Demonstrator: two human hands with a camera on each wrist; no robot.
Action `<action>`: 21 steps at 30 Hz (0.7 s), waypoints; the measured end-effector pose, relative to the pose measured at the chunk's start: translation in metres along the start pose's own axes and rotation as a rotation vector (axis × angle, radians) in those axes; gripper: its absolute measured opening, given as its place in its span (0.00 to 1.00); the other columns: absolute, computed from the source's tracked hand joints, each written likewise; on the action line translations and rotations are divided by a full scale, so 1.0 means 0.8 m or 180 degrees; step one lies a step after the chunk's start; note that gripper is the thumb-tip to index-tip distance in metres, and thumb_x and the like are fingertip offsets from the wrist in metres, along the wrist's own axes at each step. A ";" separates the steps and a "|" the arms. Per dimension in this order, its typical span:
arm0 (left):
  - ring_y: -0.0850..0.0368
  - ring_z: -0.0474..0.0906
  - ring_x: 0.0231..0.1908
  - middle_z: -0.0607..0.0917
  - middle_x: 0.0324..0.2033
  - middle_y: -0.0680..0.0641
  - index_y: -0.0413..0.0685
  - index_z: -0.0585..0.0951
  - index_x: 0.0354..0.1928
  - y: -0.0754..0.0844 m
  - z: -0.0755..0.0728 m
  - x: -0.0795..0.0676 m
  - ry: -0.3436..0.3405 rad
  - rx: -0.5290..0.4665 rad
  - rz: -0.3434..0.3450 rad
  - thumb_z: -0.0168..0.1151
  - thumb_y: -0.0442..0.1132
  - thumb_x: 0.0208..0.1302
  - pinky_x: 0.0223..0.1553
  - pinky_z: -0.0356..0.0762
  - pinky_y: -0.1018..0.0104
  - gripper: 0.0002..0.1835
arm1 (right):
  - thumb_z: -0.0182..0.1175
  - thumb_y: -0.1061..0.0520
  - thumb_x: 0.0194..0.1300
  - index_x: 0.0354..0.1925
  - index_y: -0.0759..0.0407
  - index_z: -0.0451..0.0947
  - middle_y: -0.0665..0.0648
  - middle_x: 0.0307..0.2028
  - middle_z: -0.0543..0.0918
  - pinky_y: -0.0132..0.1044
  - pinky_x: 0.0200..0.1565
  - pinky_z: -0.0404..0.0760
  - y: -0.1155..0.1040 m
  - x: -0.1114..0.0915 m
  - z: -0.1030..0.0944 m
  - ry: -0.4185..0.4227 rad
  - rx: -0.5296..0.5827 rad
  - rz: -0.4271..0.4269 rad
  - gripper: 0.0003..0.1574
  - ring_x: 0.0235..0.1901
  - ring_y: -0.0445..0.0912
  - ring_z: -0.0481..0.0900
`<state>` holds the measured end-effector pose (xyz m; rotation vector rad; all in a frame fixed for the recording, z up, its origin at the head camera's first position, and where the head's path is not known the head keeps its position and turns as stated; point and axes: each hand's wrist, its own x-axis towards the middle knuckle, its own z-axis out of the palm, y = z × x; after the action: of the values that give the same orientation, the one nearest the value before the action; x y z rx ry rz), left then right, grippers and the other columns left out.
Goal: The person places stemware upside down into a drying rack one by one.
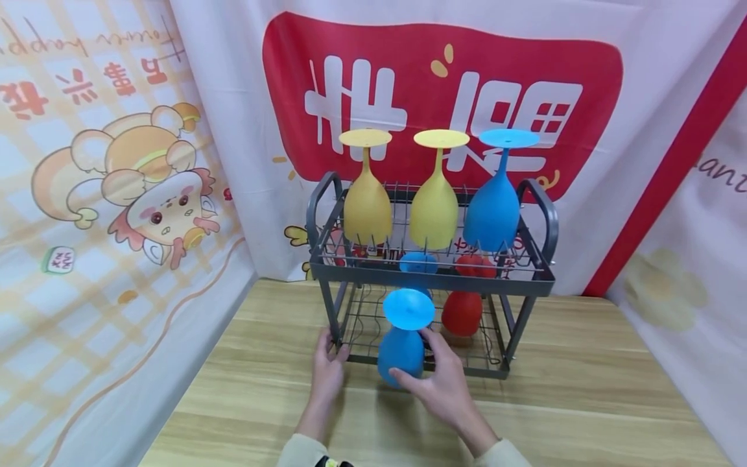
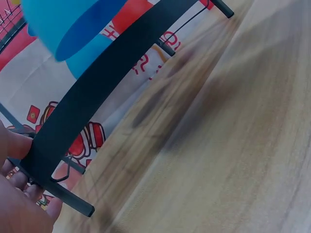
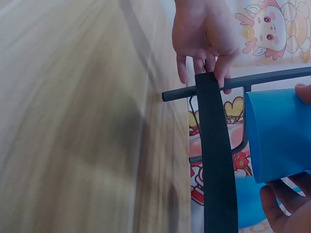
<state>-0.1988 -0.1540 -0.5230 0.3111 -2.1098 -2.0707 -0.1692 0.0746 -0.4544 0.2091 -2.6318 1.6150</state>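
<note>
Upside down, a blue plastic goblet (image 1: 401,353) is in my right hand (image 1: 443,386), thumb and fingers around its bowl. It is at the front edge of the lower shelf of a dark two-tier dish rack (image 1: 373,275). In the right wrist view, the bowl's open rim (image 3: 253,138) faces the tabletop, above the rack's front bar (image 3: 216,160). My left hand (image 1: 329,375) grips the lower front-left corner of the rack, thumb on the bar (image 2: 92,92) and fingers underneath. Deeper on the lower shelf are a red goblet (image 1: 462,314) and another blue goblet (image 1: 417,262), partly hidden.
Along the upper shelf stand an orange-yellow goblet (image 1: 367,211), a yellow goblet (image 1: 434,217) and a blue goblet (image 1: 493,214), all inverted. The rack stands on a wooden table (image 1: 583,383). Printed cloth (image 1: 222,130) hangs behind and at both sides.
</note>
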 end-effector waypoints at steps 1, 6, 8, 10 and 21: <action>0.33 0.65 0.77 0.68 0.78 0.38 0.52 0.70 0.76 0.000 0.000 0.000 0.0008 0.0003 0.0019 0.55 0.29 0.75 0.74 0.66 0.31 0.29 | 0.82 0.44 0.57 0.76 0.48 0.66 0.57 0.71 0.77 0.65 0.62 0.83 -0.002 0.004 0.005 0.0011 0.0019 -0.0041 0.55 0.68 0.60 0.79; 0.34 0.63 0.78 0.70 0.77 0.38 0.52 0.71 0.75 0.000 -0.001 -0.001 0.0015 0.0030 0.0068 0.56 0.29 0.75 0.75 0.66 0.31 0.29 | 0.79 0.42 0.59 0.76 0.50 0.65 0.58 0.69 0.76 0.64 0.62 0.84 -0.011 0.025 0.031 0.0069 0.0038 -0.0180 0.54 0.66 0.60 0.79; 0.33 0.61 0.78 0.70 0.77 0.38 0.51 0.72 0.75 -0.001 -0.003 -0.001 0.0024 0.0030 0.0069 0.56 0.29 0.74 0.75 0.64 0.29 0.29 | 0.79 0.40 0.60 0.76 0.50 0.65 0.58 0.69 0.76 0.64 0.61 0.84 -0.013 0.034 0.041 0.0108 -0.0004 -0.0169 0.54 0.67 0.60 0.77; 0.33 0.60 0.79 0.70 0.77 0.38 0.51 0.72 0.74 -0.002 -0.004 0.000 0.0035 0.0032 0.0070 0.56 0.28 0.74 0.75 0.61 0.27 0.29 | 0.78 0.39 0.60 0.77 0.48 0.64 0.57 0.71 0.75 0.65 0.62 0.83 -0.015 0.042 0.051 0.0134 -0.0012 -0.0126 0.54 0.68 0.61 0.76; 0.33 0.62 0.78 0.74 0.74 0.39 0.48 0.72 0.74 -0.005 -0.001 0.003 0.0108 0.0049 0.0049 0.57 0.27 0.73 0.75 0.59 0.26 0.29 | 0.78 0.39 0.61 0.78 0.53 0.64 0.61 0.72 0.74 0.70 0.65 0.78 -0.003 0.077 0.095 0.0169 -0.0256 0.0129 0.56 0.68 0.64 0.76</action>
<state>-0.2010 -0.1556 -0.5268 0.3286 -2.1028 -2.0270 -0.2279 0.0002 -0.4801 0.1087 -2.6710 1.5005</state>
